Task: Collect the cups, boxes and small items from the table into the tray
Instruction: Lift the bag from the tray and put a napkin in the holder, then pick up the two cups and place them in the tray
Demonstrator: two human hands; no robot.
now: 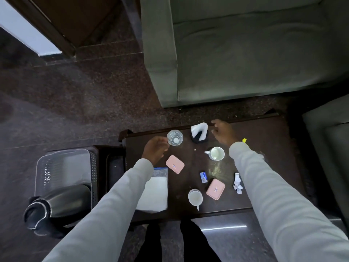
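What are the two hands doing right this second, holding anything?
Left hand: its fingers touch the side of the glass; whether they grip it cannot be told.
Right hand: open, fingers spread beside the napkin holder, holding nothing.

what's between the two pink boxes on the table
In the head view, a small blue-and-white packet lies on the dark table between the upper pink rounded box and the lower pink rounded box; nothing else.

Bare table [264,140] right of the mug [216,153]; pink boxes [175,164] crowd the middle.
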